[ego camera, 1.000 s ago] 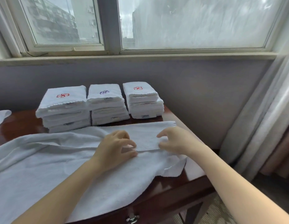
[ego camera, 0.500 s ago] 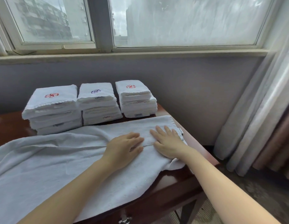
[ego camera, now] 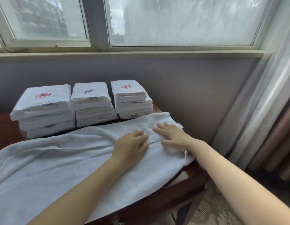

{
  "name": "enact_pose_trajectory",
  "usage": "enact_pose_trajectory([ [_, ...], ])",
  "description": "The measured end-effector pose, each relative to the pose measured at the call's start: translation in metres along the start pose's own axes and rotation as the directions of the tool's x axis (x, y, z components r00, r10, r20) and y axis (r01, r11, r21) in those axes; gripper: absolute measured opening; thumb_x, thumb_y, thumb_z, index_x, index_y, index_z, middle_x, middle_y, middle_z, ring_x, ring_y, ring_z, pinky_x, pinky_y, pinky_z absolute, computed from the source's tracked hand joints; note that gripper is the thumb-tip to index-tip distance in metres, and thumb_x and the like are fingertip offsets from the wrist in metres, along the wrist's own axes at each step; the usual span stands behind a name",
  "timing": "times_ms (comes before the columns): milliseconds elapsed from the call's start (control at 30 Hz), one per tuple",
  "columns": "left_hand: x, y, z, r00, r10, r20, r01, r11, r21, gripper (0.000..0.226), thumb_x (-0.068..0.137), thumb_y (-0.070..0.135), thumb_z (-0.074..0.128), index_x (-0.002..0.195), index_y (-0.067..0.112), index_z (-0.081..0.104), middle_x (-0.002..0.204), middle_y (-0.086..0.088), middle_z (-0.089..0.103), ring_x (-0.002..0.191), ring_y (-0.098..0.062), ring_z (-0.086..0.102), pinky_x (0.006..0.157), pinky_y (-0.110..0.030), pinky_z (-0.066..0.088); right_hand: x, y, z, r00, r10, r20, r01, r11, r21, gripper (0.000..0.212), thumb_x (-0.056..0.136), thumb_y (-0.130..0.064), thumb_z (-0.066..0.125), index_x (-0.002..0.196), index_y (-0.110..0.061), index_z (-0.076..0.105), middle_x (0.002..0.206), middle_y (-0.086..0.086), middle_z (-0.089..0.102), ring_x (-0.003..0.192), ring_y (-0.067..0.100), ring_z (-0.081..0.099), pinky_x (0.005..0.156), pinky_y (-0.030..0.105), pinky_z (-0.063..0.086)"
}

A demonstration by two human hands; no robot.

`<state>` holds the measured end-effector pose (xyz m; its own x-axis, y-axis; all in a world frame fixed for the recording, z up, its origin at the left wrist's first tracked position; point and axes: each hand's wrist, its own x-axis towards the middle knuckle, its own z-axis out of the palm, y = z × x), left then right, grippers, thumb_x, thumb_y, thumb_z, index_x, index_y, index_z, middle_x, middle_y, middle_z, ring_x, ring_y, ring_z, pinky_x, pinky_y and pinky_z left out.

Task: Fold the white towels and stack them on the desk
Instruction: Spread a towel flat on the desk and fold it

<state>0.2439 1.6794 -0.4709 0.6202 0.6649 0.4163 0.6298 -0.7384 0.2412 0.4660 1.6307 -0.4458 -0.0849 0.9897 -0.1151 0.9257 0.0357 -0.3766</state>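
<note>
A large white towel (ego camera: 59, 163) lies spread across the dark wooden desk (ego camera: 4, 127), folded lengthwise so that one long edge runs along its middle. My left hand (ego camera: 132, 145) rests flat on the towel just left of that edge's right end. My right hand (ego camera: 171, 137) presses flat on the folded flap near the towel's right end, fingers straight. Behind the towel stand three stacks of folded white towels: the left stack (ego camera: 42, 109) with a red emblem, the middle stack (ego camera: 92, 104) with a blue one, the right stack (ego camera: 131, 99) with a red one.
The desk's right edge (ego camera: 194, 172) drops off just past my right hand, with patterned carpet below. A grey wall and a window sill (ego camera: 141, 54) rise behind the stacks. Curtains (ego camera: 262, 111) hang at the right.
Both hands went from pinching the towel's folded edge to lying flat on it, and my right hand slid toward the towel's right end. My view shifted slightly.
</note>
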Motion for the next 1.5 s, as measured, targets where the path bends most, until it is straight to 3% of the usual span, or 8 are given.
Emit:
enact_pose_trajectory([
  [233, -0.016, 0.005, -0.023, 0.989, -0.031, -0.146, 0.015, 0.993, -0.113, 0.020, 0.087, 0.022, 0.068, 0.105, 0.022, 0.076, 0.107, 0.010, 0.071, 0.091, -0.015, 0.067, 0.073, -0.028, 0.052, 0.002, -0.034, -0.016, 0.997, 0.068, 0.032, -0.071, 0.991, 0.109, 0.068, 0.090, -0.036, 0.053, 0.152, -0.040, 0.026, 0.164, -0.012, 0.010, 0.151, 0.008, 0.002, 0.122, 0.037, 0.007],
  [333, -0.033, -0.015, -0.044, 0.983, -0.096, -0.154, 0.078, 0.990, -0.119, 0.022, 0.087, 0.021, 0.065, 0.106, 0.025, 0.075, 0.109, 0.012, 0.069, 0.094, -0.014, 0.066, 0.072, -0.030, 0.050, 0.008, -0.068, -0.012, 1.000, -0.027, 0.002, 0.027, 0.990, 0.139, 0.065, 0.092, -0.031, 0.056, 0.151, -0.037, 0.031, 0.161, -0.014, 0.020, 0.147, 0.005, 0.018, 0.117, 0.026, 0.020],
  [533, -0.090, -0.071, -0.094, 0.959, -0.220, -0.181, 0.216, 0.975, -0.044, 0.020, 0.089, 0.021, 0.064, 0.106, 0.025, 0.074, 0.111, 0.013, 0.068, 0.103, -0.013, 0.063, 0.074, -0.029, 0.048, 0.033, -0.160, 0.023, 0.962, -0.253, -0.104, 0.266, 0.953, 0.147, 0.052, 0.091, -0.024, 0.060, 0.142, -0.032, 0.048, 0.145, -0.012, 0.049, 0.131, 0.007, 0.046, 0.105, 0.025, 0.037],
  [867, -0.202, -0.147, -0.169, 0.875, -0.365, -0.318, 0.394, 0.918, 0.031, 0.016, 0.081, 0.015, 0.072, 0.095, 0.025, 0.074, 0.098, 0.014, 0.070, 0.097, -0.013, 0.065, 0.072, -0.029, 0.051, 0.072, -0.294, 0.085, 0.851, -0.480, -0.214, 0.509, 0.854, 0.110, 0.046, 0.087, -0.025, 0.063, 0.132, -0.033, 0.059, 0.133, -0.015, 0.060, 0.122, 0.005, 0.053, 0.098, 0.022, 0.042],
  [1033, -0.250, -0.179, -0.204, 0.775, -0.454, -0.439, 0.512, 0.859, 0.016, 0.024, 0.076, 0.011, 0.057, 0.090, 0.027, 0.068, 0.092, 0.018, 0.064, 0.089, -0.004, 0.059, 0.070, -0.019, 0.045, 0.081, -0.359, 0.108, 0.774, -0.615, -0.152, 0.627, 0.778, 0.046, 0.045, 0.083, -0.030, 0.068, 0.127, -0.038, 0.061, 0.128, -0.019, 0.062, 0.122, 0.003, 0.051, 0.091, 0.019, 0.042],
  [1200, -0.275, -0.211, -0.218, 0.783, -0.554, -0.282, 0.579, 0.815, 0.006, 0.047, 0.074, 0.002, 0.060, 0.114, 0.028, 0.060, 0.118, 0.017, 0.054, 0.108, -0.007, 0.054, 0.083, -0.029, 0.049, 0.089, -0.398, 0.123, 0.715, -0.695, -0.076, 0.691, 0.719, -0.081, 0.039, 0.079, -0.029, 0.069, 0.117, -0.036, 0.066, 0.119, -0.017, 0.064, 0.115, 0.004, 0.048, 0.081, 0.026, 0.049],
  [1333, -0.280, -0.228, -0.222, 0.742, -0.663, -0.096, 0.659, 0.748, -0.077, 0.061, 0.083, 0.033, 0.065, 0.140, 0.035, 0.042, 0.134, 0.023, 0.046, 0.118, -0.003, 0.049, 0.097, -0.029, 0.045, 0.097, -0.407, 0.126, 0.712, -0.694, -0.102, 0.687, 0.720, -0.100, 0.015, 0.085, -0.026, 0.062, 0.093, -0.028, 0.074, 0.095, -0.010, 0.070, 0.091, 0.012, 0.059, 0.069, 0.033, 0.052],
  [1500, -0.270, -0.243, -0.230, 0.674, -0.731, -0.110, 0.728, 0.682, -0.071, 0.008, 0.087, 0.045, 0.060, 0.088, 0.039, 0.065, 0.089, 0.021, 0.067, 0.086, -0.001, 0.062, 0.070, -0.025, 0.048, 0.112, -0.417, 0.104, 0.780, -0.578, -0.241, 0.593, 0.805, -0.014, 0.010, 0.087, -0.033, 0.063, 0.085, -0.030, 0.073, 0.074, -0.015, 0.063, 0.076, 0.010, 0.059, 0.057, 0.025, 0.044],
])
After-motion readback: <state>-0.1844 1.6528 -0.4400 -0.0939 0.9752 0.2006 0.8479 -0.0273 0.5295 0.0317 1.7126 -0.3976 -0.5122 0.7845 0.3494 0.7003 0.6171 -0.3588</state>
